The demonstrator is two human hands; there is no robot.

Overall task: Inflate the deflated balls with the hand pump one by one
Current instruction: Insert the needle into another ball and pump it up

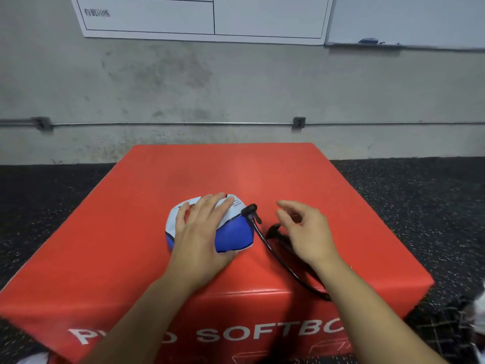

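Resting flat on top of the deflated ball (pixel 231 232), the left hand (pixel 200 232) has its fingers spread and straight, pressing the crumpled blue-and-white skin down against the red soft box (pixel 262 174). The ball lies on the box's top face, nearer the front edge than the back, and sags in folds — white panels toward the far side, blue toward the near side.

At the ball's right edge a black nozzle fitting (pixel 250 212) touches the skin; whether it is seated in the valve cannot be told. From that fitting a thin black hose (pixel 265 240) runs toward the front right of the ball, passes under the right forearm and reaches the front edge of the box.

Just right of the ball, the right hand (pixel 305 229) hovers above the hose with fingers loosely curled and apart, gripping nothing. A dark shape beneath this hand is partly hidden — too little shows to name it.

White lettering (pixel 259 333) runs along the box's front face. Behind the ball, beyond the box, stands a grey wall (pixel 236 88) with a white chart (pixel 199 19), and dark speckled floor (pixel 52 195) spreads to either side.
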